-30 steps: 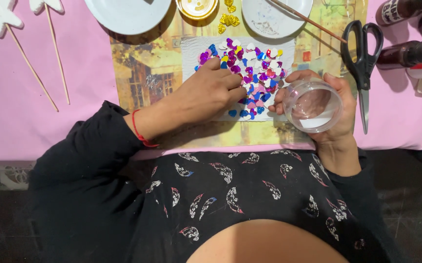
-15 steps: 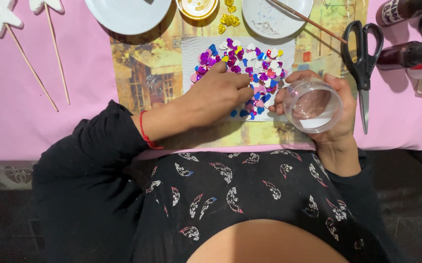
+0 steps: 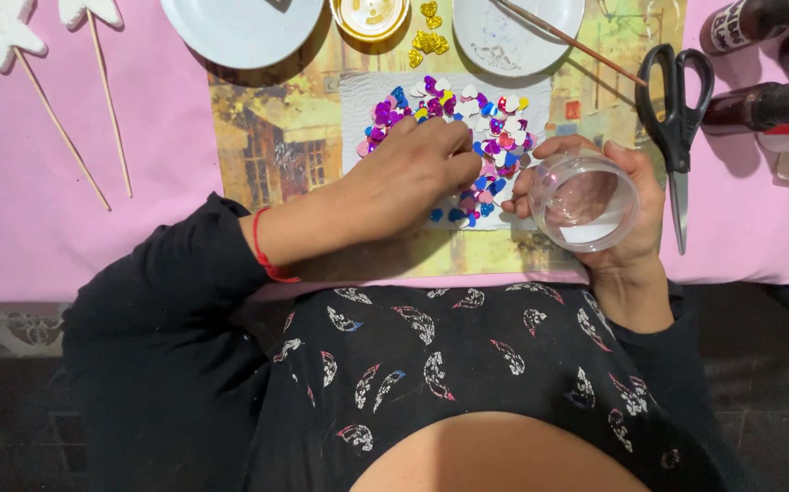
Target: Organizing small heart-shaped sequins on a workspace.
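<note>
- Left hand point(image 3: 412, 173) pinched on the sequins point(image 3: 495, 137), w/ fingers narrow; may be gripping one, can't tell.
- Right hand point(image 3: 608, 214) wraps the clear cup point(image 3: 584, 200), just beside the white mat point(image 3: 358, 100).
- Risk: a nudge could scatter sequins or tip cup.

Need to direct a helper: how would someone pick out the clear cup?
On the pink table, find the picture mat. At its right edge, the right hand holds the clear cup, the only see-through container, beside the black scissors.
</note>
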